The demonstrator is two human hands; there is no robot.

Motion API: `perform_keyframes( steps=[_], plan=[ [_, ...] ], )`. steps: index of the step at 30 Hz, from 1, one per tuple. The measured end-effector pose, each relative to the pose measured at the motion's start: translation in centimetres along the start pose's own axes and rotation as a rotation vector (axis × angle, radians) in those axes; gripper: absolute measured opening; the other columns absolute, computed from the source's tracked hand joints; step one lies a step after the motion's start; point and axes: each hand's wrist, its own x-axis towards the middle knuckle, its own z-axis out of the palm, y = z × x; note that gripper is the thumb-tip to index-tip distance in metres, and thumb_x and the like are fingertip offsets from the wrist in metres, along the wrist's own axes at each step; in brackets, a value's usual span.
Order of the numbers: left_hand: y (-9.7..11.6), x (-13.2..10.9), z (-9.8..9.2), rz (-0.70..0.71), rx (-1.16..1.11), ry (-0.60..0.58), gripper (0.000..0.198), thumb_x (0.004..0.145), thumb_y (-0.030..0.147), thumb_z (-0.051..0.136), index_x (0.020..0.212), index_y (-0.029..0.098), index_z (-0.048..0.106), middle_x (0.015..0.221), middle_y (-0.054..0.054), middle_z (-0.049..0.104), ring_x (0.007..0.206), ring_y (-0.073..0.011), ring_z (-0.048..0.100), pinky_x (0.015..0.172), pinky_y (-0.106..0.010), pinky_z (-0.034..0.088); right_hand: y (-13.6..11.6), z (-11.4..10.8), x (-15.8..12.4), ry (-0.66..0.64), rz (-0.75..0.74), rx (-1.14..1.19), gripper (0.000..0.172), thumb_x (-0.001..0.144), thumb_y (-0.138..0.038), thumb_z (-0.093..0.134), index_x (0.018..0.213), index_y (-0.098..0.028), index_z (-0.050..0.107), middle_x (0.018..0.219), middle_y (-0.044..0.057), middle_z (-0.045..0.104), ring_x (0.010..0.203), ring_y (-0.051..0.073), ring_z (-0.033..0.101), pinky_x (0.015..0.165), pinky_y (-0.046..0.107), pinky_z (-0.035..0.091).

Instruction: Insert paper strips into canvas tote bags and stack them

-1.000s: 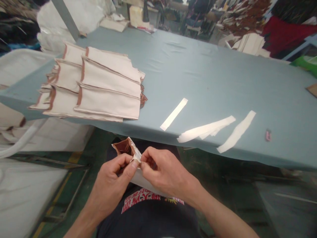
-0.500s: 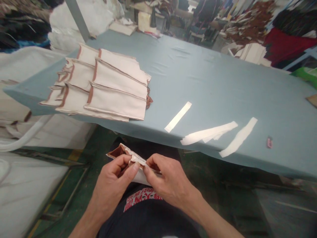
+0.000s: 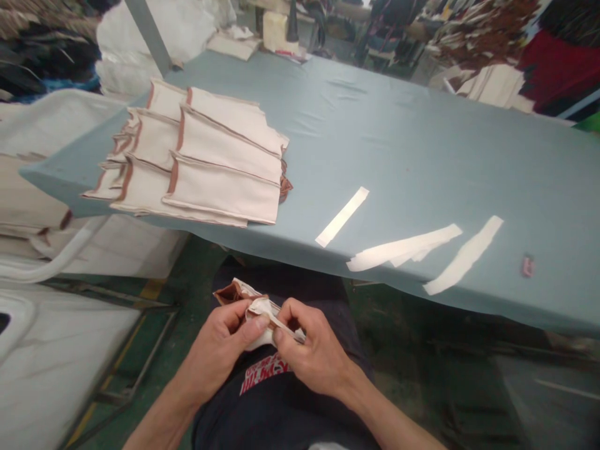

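Note:
Between my two hands, over my lap, is a cream fabric piece with brown edging (image 3: 261, 307), bunched and folded. My left hand (image 3: 229, 334) pinches its bunched middle between thumb and fingers. My right hand (image 3: 307, 344) is closed on the edge at its right side. A brown inside shows at the open end, up and left of my left hand. Much of the piece is hidden behind my fingers. On the table beyond lies a stack of similar cream pieces with brown edges (image 3: 225, 169), overlapping in rows.
The blue-covered table (image 3: 398, 144) runs across in front of me. Several white strips (image 3: 403, 247) lie along its near edge, with a small pink object (image 3: 527, 265) to their right. At left stand white bins (image 3: 60, 256) holding fabric. Fabric heaps (image 3: 487, 31) fill the back right.
My fingers have shifted on the fabric; its middle is now more bunched, and my right hand holds a raised edge. The view has turned slightly left.

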Motion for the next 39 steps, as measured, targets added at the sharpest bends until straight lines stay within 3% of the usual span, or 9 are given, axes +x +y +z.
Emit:
perform_keyframes(
  steps=[3,9,14,19,24,31,34,37,39],
  plan=[
    [-0.2,0.0,0.4,0.039,-0.026,0.039,0.047,0.097,0.060,0.069,0.093,0.014,0.077,0.084,-0.004,0.073,0.074,-0.0178,0.060,0.068,-0.026,0.048,0.2,-0.2,0.0,-0.003,-0.012,0.057,0.015,0.085,-0.033,0.053,0.074,-0.024,0.047,0.064,-0.005,0.050,0.058,0.013,0.046,0.059,0.027,0.034],
    [1.7,0.1,1.2,0.211,0.223,0.177,0.053,0.107,0.055,0.051,0.074,0.017,0.068,0.066,0.000,0.061,0.058,-0.0144,0.051,0.054,-0.025,0.042,0.3,-1.0,0.4,0.006,-0.074,0.068,0.014,0.085,-0.031,0.055,0.075,-0.023,0.049,0.067,-0.004,0.052,0.059,0.013,0.047,0.062,0.027,0.034],
    [3.7,0.2,1.5,0.326,0.411,0.178,0.044,0.107,0.040,0.052,0.074,0.019,0.072,0.069,0.000,0.070,0.062,-0.0152,0.062,0.058,-0.022,0.049,0.0,-1.3,1.2,0.043,-0.026,0.062,0.027,0.089,-0.037,0.064,0.072,-0.022,0.049,0.065,-0.005,0.051,0.060,0.012,0.045,0.062,0.027,0.030],
    [4.7,0.1,1.5,0.286,0.488,0.262,0.032,0.098,0.039,0.063,0.075,0.021,0.077,0.069,0.001,0.076,0.058,-0.0153,0.069,0.054,-0.020,0.052,-0.1,-2.0,1.5,-0.009,-0.060,0.112,0.029,0.095,-0.042,0.066,0.079,-0.022,0.053,0.069,-0.005,0.052,0.061,0.012,0.044,0.062,0.027,0.031],
    [5.5,0.1,1.8,0.301,0.536,0.173,0.031,0.098,0.033,0.062,0.073,0.021,0.075,0.071,0.002,0.077,0.062,-0.0148,0.070,0.057,-0.019,0.051,-0.2,-3.5,2.0,-0.149,-0.022,0.195,0.015,0.091,-0.031,0.067,0.085,-0.022,0.056,0.069,-0.007,0.052,0.061,0.011,0.044,0.061,0.026,0.031],
    [5.5,1.3,1.5,0.300,0.442,0.146,0.046,0.107,0.039,0.046,0.067,0.020,0.061,0.061,0.002,0.057,0.055,-0.0140,0.050,0.051,-0.024,0.039,0.9,-2.8,2.3,-0.259,0.054,0.660,0.026,0.087,-0.040,0.069,0.085,-0.023,0.049,0.075,-0.007,0.044,0.066,0.011,0.037,0.060,0.026,0.032],
    [5.5,1.4,0.9,0.284,0.463,0.097,0.047,0.108,0.042,0.046,0.069,0.020,0.061,0.062,0.002,0.056,0.056,-0.0143,0.049,0.052,-0.024,0.038,1.1,-3.4,1.9,-0.252,0.050,0.547,0.004,0.090,-0.024,0.057,0.089,-0.023,0.054,0.075,-0.006,0.048,0.065,0.012,0.041,0.060,0.026,0.034],
    [6.1,1.0,0.3,0.296,0.507,0.047,0.049,0.108,0.045,0.048,0.069,0.020,0.063,0.064,0.001,0.061,0.056,-0.0151,0.051,0.052,-0.024,0.040,0.2,-4.6,1.8,-0.086,-0.077,0.252,0.007,0.095,-0.020,0.056,0.094,-0.021,0.063,0.084,-0.002,0.064,0.073,0.015,0.056,0.070,0.028,0.045],
    [6.8,0.8,0.2,0.319,0.504,-0.018,0.046,0.108,0.045,0.051,0.071,0.020,0.067,0.068,-0.001,0.067,0.060,-0.0166,0.058,0.056,-0.024,0.045,-0.8,-5.2,2.2,0.042,-0.267,0.148,0.008,0.094,-0.023,0.066,0.102,-0.021,0.065,0.100,0.003,0.073,0.089,0.018,0.067,0.084,0.032,0.052]
  ],
)
